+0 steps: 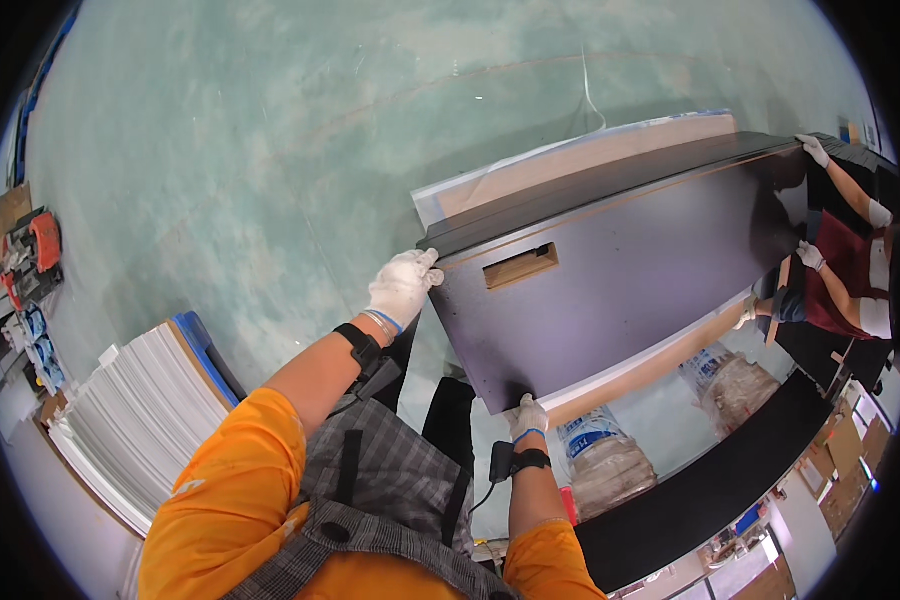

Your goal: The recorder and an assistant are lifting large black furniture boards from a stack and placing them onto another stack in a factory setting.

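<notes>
A large dark panel (610,290) with a rectangular cutout near its left end stands tilted in front of me. My left hand (404,286), in a white glove, is closed on its upper left corner. At its lower left corner my right hand (526,415), gloved too, grips the edge; the fingers behind the panel are hidden. Across from me a co-worker (850,270) in white gloves holds the far right end with both hands. Under and behind the panel, a pale board edged with white film (580,155) shows.
A stack of white boards (145,415) on a blue pallet stands at my left. Two plastic-wrapped bundles (610,465) lie on the floor right of my right hand, beside a long black surface (710,480). Red-handled equipment (42,240) is at the far left. A thin strip (592,95) trails on the green floor.
</notes>
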Action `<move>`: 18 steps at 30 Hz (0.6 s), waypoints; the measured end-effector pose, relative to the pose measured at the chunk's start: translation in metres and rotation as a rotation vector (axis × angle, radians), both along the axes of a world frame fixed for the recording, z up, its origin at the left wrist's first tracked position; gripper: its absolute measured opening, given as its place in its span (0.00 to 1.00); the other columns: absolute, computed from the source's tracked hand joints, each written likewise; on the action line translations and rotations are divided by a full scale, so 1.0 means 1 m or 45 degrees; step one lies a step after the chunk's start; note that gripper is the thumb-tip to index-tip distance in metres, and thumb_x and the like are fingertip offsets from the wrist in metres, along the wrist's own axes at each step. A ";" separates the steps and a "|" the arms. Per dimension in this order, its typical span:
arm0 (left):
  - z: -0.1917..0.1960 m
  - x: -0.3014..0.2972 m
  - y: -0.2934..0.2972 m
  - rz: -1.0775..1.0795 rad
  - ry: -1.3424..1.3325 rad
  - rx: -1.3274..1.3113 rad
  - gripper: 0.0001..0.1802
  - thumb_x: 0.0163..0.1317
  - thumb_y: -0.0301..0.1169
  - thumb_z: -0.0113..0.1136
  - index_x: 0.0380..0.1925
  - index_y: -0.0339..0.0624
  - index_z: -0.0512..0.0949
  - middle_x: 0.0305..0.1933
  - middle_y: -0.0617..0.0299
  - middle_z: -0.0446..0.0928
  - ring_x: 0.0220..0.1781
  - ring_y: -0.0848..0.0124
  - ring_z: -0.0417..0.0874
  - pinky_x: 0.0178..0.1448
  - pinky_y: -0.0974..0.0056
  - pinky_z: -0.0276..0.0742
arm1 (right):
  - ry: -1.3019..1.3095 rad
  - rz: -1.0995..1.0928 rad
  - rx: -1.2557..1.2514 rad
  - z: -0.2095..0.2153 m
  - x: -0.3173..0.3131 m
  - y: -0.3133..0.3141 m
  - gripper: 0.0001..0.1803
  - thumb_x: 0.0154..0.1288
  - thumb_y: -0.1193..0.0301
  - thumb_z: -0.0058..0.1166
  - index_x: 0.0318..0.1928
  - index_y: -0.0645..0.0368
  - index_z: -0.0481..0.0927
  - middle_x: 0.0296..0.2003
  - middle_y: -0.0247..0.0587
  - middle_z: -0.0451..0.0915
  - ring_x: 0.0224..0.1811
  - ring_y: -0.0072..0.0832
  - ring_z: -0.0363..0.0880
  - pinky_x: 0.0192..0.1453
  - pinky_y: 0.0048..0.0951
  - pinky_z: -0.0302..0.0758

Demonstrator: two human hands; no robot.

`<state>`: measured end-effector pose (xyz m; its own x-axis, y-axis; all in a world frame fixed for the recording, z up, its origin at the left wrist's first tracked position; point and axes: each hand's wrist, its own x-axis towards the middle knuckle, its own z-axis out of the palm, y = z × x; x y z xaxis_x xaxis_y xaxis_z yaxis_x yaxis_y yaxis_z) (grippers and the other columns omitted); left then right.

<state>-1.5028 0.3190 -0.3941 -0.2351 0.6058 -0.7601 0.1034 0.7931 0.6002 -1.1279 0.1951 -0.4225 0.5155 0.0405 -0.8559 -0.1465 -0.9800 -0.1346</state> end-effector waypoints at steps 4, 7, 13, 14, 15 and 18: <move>-0.009 -0.001 -0.009 -0.276 0.317 0.222 0.14 0.65 0.28 0.58 0.50 0.36 0.80 0.51 0.53 0.81 0.51 0.67 0.84 0.52 0.68 0.76 | 0.022 -0.073 -0.012 -0.003 0.002 0.000 0.16 0.76 0.65 0.49 0.51 0.68 0.73 0.36 0.49 0.77 0.39 0.43 0.82 0.45 0.48 0.85; -0.018 -0.002 -0.012 -0.135 0.146 0.164 0.15 0.64 0.29 0.59 0.50 0.37 0.80 0.53 0.51 0.80 0.53 0.61 0.82 0.56 0.64 0.76 | -0.005 -0.025 -0.075 -0.004 0.003 0.002 0.17 0.76 0.64 0.48 0.49 0.70 0.74 0.34 0.50 0.78 0.38 0.45 0.83 0.44 0.50 0.85; -0.009 0.016 -0.026 -0.087 0.470 0.373 0.26 0.64 0.34 0.59 0.61 0.36 0.71 0.56 0.42 0.78 0.57 0.48 0.80 0.59 0.58 0.75 | 0.055 0.027 -0.134 0.000 0.006 0.010 0.20 0.77 0.63 0.45 0.51 0.72 0.71 0.40 0.57 0.79 0.43 0.50 0.83 0.48 0.53 0.84; -0.003 0.022 -0.028 0.041 0.361 0.249 0.31 0.64 0.38 0.59 0.64 0.35 0.67 0.57 0.41 0.77 0.58 0.47 0.79 0.61 0.57 0.74 | 0.063 -0.009 -0.130 0.000 0.006 0.011 0.20 0.78 0.63 0.44 0.53 0.72 0.71 0.43 0.58 0.78 0.45 0.51 0.82 0.50 0.54 0.83; 0.005 0.029 -0.029 0.159 0.225 0.079 0.36 0.63 0.41 0.60 0.66 0.34 0.63 0.57 0.39 0.77 0.59 0.46 0.79 0.62 0.55 0.73 | 0.072 -0.047 -0.127 0.000 0.006 0.012 0.20 0.78 0.63 0.43 0.54 0.71 0.70 0.45 0.59 0.78 0.47 0.53 0.82 0.51 0.55 0.83; 0.028 0.048 -0.022 0.266 -0.081 -0.215 0.51 0.62 0.54 0.56 0.73 0.30 0.48 0.59 0.33 0.74 0.63 0.43 0.76 0.67 0.54 0.68 | 0.096 -0.146 -0.126 -0.002 0.005 0.013 0.21 0.79 0.63 0.41 0.58 0.70 0.68 0.53 0.62 0.76 0.53 0.55 0.80 0.57 0.57 0.80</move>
